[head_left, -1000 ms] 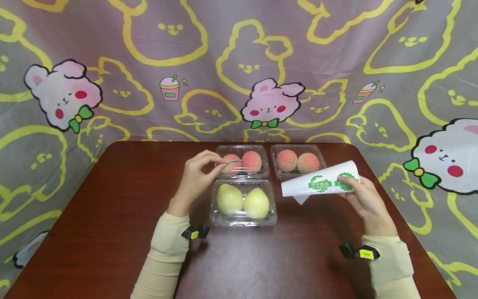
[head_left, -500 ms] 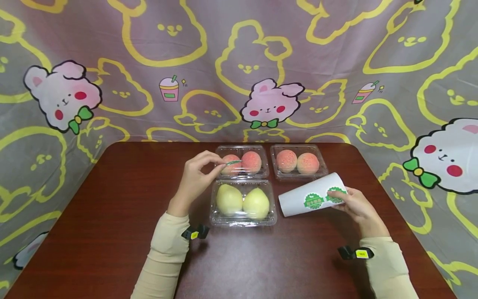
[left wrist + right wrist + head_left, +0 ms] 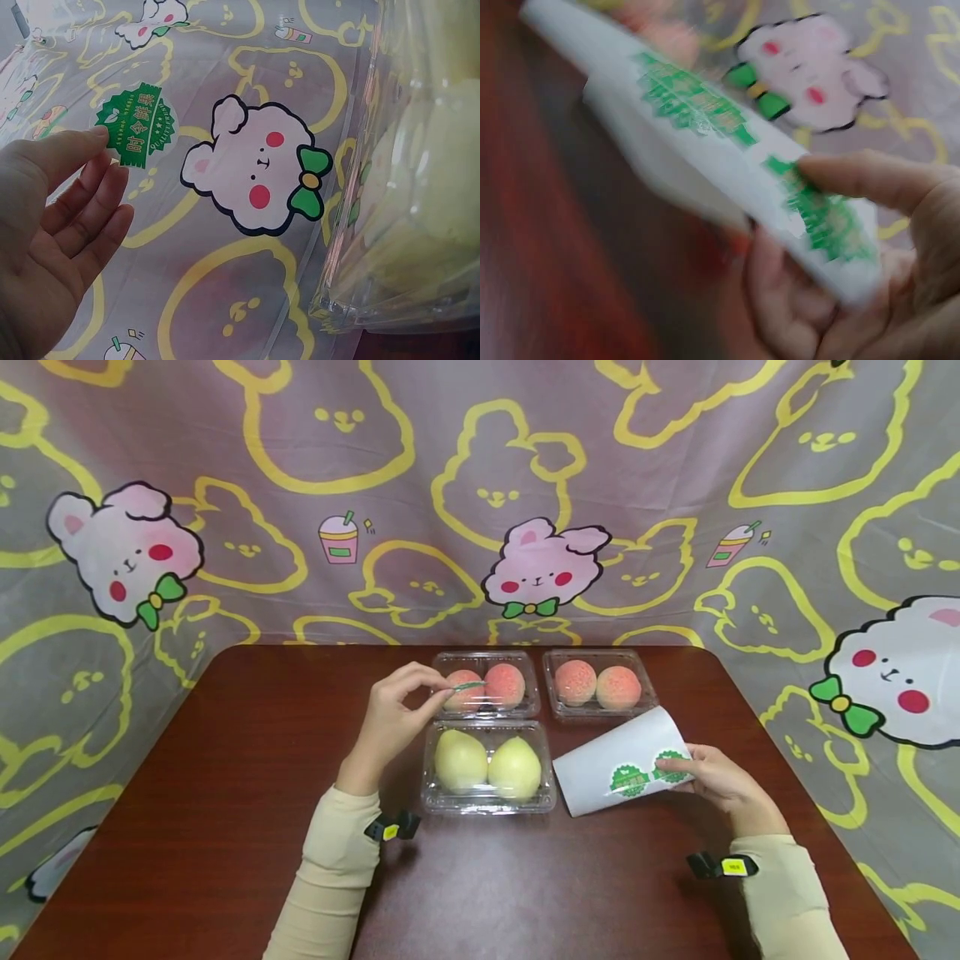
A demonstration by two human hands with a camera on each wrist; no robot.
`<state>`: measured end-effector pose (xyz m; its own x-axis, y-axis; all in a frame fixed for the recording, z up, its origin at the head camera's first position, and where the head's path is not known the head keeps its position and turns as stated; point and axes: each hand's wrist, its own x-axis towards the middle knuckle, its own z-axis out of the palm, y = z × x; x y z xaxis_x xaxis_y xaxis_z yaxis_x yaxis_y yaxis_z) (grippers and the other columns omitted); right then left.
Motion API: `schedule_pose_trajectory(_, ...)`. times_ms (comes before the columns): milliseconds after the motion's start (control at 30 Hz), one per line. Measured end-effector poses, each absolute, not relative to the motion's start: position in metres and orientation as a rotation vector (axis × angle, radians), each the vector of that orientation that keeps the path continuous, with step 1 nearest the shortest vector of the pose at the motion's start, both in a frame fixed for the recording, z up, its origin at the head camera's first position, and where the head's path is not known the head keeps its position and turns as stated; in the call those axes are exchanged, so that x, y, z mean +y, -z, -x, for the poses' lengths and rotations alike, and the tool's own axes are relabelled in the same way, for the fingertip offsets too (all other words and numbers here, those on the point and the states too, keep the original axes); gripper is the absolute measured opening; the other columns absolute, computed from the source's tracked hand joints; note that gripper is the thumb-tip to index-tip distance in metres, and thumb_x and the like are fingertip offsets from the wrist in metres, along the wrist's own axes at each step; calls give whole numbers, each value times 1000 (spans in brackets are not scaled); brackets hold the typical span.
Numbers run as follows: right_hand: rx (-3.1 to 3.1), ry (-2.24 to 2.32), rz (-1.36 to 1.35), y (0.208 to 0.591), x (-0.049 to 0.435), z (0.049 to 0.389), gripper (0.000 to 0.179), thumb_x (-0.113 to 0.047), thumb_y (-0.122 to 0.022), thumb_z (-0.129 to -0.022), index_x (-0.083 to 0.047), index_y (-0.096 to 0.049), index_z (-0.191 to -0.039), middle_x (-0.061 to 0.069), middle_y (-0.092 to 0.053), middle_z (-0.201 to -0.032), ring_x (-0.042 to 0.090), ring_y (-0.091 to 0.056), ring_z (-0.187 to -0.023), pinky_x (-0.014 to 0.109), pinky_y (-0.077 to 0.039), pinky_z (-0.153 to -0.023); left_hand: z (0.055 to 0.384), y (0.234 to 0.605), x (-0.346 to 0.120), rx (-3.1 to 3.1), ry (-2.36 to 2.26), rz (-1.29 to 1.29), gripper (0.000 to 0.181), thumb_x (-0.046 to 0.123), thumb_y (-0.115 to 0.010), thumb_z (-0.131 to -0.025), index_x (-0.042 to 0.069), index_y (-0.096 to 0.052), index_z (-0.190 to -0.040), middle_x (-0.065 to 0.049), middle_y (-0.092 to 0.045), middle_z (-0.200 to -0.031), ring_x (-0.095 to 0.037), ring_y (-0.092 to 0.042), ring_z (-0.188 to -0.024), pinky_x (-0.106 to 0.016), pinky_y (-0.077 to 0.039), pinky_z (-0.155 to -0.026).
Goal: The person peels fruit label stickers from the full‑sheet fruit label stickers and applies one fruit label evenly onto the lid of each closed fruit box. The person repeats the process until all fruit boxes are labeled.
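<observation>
Between thumb and forefinger my left hand (image 3: 393, 718) pinches a green sticker (image 3: 139, 127) with yellow and white lettering by its edge. In the head view, this hand is above the left edge of a clear plastic box of two peaches (image 3: 506, 686). My right hand (image 3: 727, 781) grips a curled white sticker sheet (image 3: 592, 768), thumb on top and fingers underneath; two green stickers show on it. Directly in front of the peach box stands a closed clear box (image 3: 489, 804) holding two pale yellow-green, pear-shaped fruits (image 3: 514, 767).
A second clear box of two peaches (image 3: 618, 687) stands at the back right, just behind the sticker sheet. All three boxes rest on a dark red-brown table (image 3: 480, 893). A patterned curtain (image 3: 420, 527) hangs behind and along the sides.
The sticker sheet has come down and tilted, so more of its white face shows. My right hand has shifted slightly left and lower with it. My left hand stays still with the sticker.
</observation>
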<state>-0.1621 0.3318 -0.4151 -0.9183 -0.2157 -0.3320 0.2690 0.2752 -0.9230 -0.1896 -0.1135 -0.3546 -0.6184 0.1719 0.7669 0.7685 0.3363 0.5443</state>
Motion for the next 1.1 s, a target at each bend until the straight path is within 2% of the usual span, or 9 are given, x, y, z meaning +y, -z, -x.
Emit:
schedule_pose_trajectory(67, 2260, 1484, -108, 421, 332, 163, 14, -15, -63, -91, -7, -71, -100, -12, -73, -82, 5, -67, -75, 24, -57, -70, 190, 355, -114, -2007, 1288, 823, 9, -2, -76, -78, 1, -72, -85, -11, -70, -83, -17, -64, -82, -18, -50, -81)
schedule_pose_trajectory(133, 2346, 1335, -156, 426, 333, 163, 29, -19, -68, -88, 5, -68, -103, -6, -73, -81, 7, -66, -73, 27, -56, -69, 190, 356, -114, -2019, 1294, 824, 8, -1, -76, -78, 1, -73, -86, -11, -70, -83, -17, -64, -82, -18, -50, -81)
schedule_pose_trajectory(200, 2409, 1228, -195, 428, 332, 162, 40, -24, -72, -85, 10, -66, -105, -1, -74, -81, 10, -66, -73, 28, -55, -68, 190, 356, -114, -2047, 1299, 819, 8, 0, -75, -79, 2, -73, -86, -11, -71, -84, -17, -64, -83, -18, -51, -81)
schedule_pose_trajectory(400, 2508, 1062, -261, 424, 328, 160, 52, -33, -77, -80, 11, -65, -104, 9, -75, -83, 14, -66, -72, 28, -54, -65, 189, 357, -114, -2227, 1313, 773, 8, 3, -75, -80, 3, -73, -88, -9, -71, -85, -15, -62, -79, -29, -52, -75)
schedule_pose_trajectory(600, 2601, 975, -316, 417, 325, 162, 53, -34, -79, -78, 10, -59, -100, 13, -68, -84, 18, -60, -76, 31, -55, -66, 188, 358, -114, -2355, 1312, 767, 9, 5, -75, -81, 4, -73, -90, -9, -70, -83, -16, -62, -77, -22, -50, -70)
schedule_pose_trajectory(867, 2600, 980, -302, 409, 325, 161, 61, -36, -78, -79, 13, -54, -107, 13, -62, -87, 19, -58, -78, 37, -60, -73, 189, 359, -115, -2384, 1307, 778, 10, 7, -74, -82, 4, -73, -91, -9, -70, -84, -17, -64, -77, -18, -48, -68)
schedule_pose_trajectory(1100, 2634, 976, -306, 397, 326, 162, 70, -39, -76, -81, 16, -52, -116, 20, -65, -93, 18, -63, -76, 38, -59, -74, 189, 359, -116, -2398, 1311, 761, 9, 7, -73, -83, 3, -72, -91, -10, -71, -86, -18, -65, -78, -28, -55, -69)
